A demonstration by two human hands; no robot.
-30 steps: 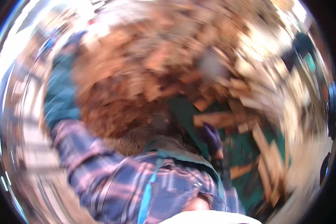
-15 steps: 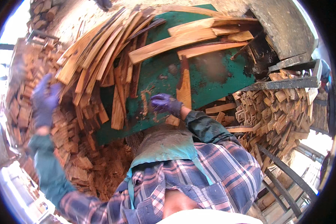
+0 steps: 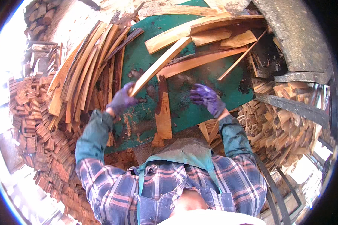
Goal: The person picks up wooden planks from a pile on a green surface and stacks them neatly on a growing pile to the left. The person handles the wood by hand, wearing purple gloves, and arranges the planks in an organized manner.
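Note:
My left hand (image 3: 121,100), in a purple glove, is closed round the near end of a long wooden slat (image 3: 160,66). The slat slants away to the right over the green metal table (image 3: 139,127). Over the table's right half is my right hand (image 3: 206,98), also gloved, its fingers stretched out with nothing in them. Between the hands lies a short board (image 3: 163,116) with a dark upper end. Beyond them rest more planks, among them a reddish board (image 3: 202,62) and a curved pale plank (image 3: 176,34).
A bundle of long slats (image 3: 82,71) leans over the table's left side. Stacked wood pieces (image 3: 41,131) fill the floor at the left, and another pile (image 3: 285,116) stands at the right. A metal bar (image 3: 293,107) juts in beside a concrete slab (image 3: 296,41).
My left hand has come in from the far left to the table and taken hold of a slat. My right hand has moved right, away from the short board.

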